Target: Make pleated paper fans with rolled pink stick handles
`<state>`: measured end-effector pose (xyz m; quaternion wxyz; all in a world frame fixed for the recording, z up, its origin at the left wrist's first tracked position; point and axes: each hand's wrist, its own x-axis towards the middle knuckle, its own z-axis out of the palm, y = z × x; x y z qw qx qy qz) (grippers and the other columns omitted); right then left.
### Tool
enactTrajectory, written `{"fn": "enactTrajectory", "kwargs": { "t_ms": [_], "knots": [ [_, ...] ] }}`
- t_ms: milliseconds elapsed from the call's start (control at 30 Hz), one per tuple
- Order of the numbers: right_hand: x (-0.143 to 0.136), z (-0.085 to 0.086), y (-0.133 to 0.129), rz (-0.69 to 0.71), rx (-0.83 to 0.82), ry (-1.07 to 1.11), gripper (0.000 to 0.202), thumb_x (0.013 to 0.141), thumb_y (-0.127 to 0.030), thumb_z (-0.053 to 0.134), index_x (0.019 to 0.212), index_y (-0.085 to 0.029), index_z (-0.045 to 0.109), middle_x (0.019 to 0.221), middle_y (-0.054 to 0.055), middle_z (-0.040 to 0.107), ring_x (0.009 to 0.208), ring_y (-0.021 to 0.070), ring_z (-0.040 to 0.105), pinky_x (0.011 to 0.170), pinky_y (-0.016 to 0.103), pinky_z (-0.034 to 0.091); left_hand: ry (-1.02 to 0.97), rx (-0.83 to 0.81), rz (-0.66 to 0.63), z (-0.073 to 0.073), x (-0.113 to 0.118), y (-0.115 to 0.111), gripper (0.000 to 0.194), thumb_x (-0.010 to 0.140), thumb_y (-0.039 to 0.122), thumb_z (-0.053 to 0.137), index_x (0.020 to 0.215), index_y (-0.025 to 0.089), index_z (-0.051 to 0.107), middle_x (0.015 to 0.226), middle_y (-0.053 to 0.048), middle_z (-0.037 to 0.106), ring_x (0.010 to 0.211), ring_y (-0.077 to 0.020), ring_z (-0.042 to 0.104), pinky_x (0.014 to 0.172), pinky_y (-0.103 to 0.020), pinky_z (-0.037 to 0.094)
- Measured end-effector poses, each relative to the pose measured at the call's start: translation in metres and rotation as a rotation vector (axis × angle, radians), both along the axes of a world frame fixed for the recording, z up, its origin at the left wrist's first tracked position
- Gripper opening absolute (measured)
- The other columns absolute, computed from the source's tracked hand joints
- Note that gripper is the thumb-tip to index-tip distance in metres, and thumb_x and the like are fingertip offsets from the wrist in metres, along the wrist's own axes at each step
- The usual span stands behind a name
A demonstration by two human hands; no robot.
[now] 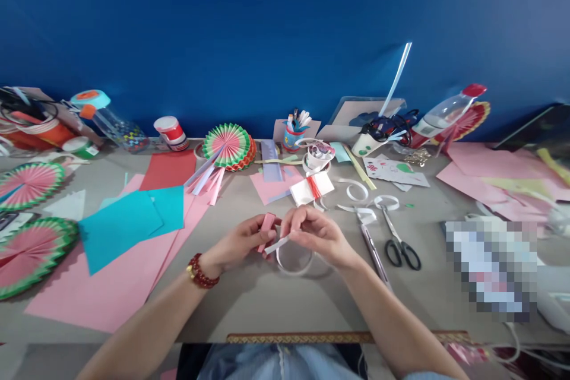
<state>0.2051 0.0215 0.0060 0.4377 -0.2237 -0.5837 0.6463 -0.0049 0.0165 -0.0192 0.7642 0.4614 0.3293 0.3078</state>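
In the middle of the head view, my left hand (243, 242) is closed on a small folded piece of pink paper (267, 227). My right hand (318, 233) pinches the end of a narrow white strip (294, 273), which looks like tape or ribbon. That end lies against the lower part of the pink paper, and the rest of the strip curls below my fingers. My fingertips nearly meet. Just beyond them lies a white packet (312, 187) tied with red. Right of my right hand are a pen-like tool (374, 252) and black-handled scissors (401, 252).
Turquoise sheets (129, 222) and pink paper (111, 291) cover the left, near pleated paper fans (33, 255). At the back stand a pen holder (294, 138), a white cup (367, 141) and a plastic bottle (445, 114). Curled white strips (358, 191) lie beyond the scissors.
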Motion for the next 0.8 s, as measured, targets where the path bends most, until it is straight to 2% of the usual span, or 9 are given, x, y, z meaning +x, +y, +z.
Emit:
{"fn": "enactTrajectory", "kwargs": {
  "t_ms": [133,233,367,533,800],
  "knots": [
    [-0.0003,-0.0002,0.0007,0.092,-0.034,-0.019,0.023,0.093,-0.036,0.067,0.082,-0.019,0.056,0.097,0.009,0.068,0.092,0.0213,0.066,0.081,0.038,0.052,-0.118,-0.039,-0.165,0.0044,-0.0022,-0.0014,0.04,0.085,0.041,0.076,0.114,0.018,0.061,0.09,-0.002,0.058,0.072,-0.0124,0.06,0.073,-0.031,0.057],
    [0.0022,-0.0009,0.0023,0.096,-0.105,-0.003,0.024,0.092,-0.037,0.068,0.084,-0.019,0.054,0.097,0.008,0.068,0.084,0.0196,0.067,0.075,0.037,0.054,-0.155,-0.061,-0.259,0.0034,-0.0036,-0.0014,0.039,0.084,0.032,0.077,0.117,0.02,0.059,0.101,-0.003,0.055,0.072,-0.0111,0.062,0.076,-0.035,0.058],
    [0.0066,-0.001,0.0061,0.185,-0.196,-0.019,0.026,0.093,-0.04,0.066,0.085,-0.02,0.051,0.098,0.009,0.07,0.077,0.0194,0.068,0.069,0.037,0.057,-0.174,-0.055,-0.361,0.0004,-0.0046,-0.0015,0.044,0.083,0.028,0.077,0.121,0.021,0.056,0.11,-0.006,0.054,0.078,-0.0139,0.066,0.083,-0.042,0.059],
    [0.008,-0.0006,0.0093,0.199,-0.181,-0.108,0.029,0.091,-0.04,0.067,0.081,-0.02,0.05,0.093,0.006,0.07,0.073,0.0167,0.068,0.066,0.032,0.056,-0.175,-0.076,-0.416,-0.0021,-0.0063,-0.002,0.059,0.078,0.024,0.081,0.13,0.025,0.053,0.115,-0.006,0.054,0.083,-0.013,0.06,0.088,-0.046,0.059],
    [0.0073,-0.0021,0.0074,0.234,-0.175,-0.161,0.028,0.093,-0.04,0.066,0.083,-0.019,0.05,0.098,0.007,0.07,0.068,0.0147,0.067,0.067,0.033,0.056,-0.229,-0.075,-0.432,-0.004,-0.0045,-0.0011,0.056,0.078,0.024,0.08,0.129,0.024,0.056,0.114,-0.006,0.052,0.087,-0.0139,0.059,0.087,-0.044,0.059]
  ]
}}
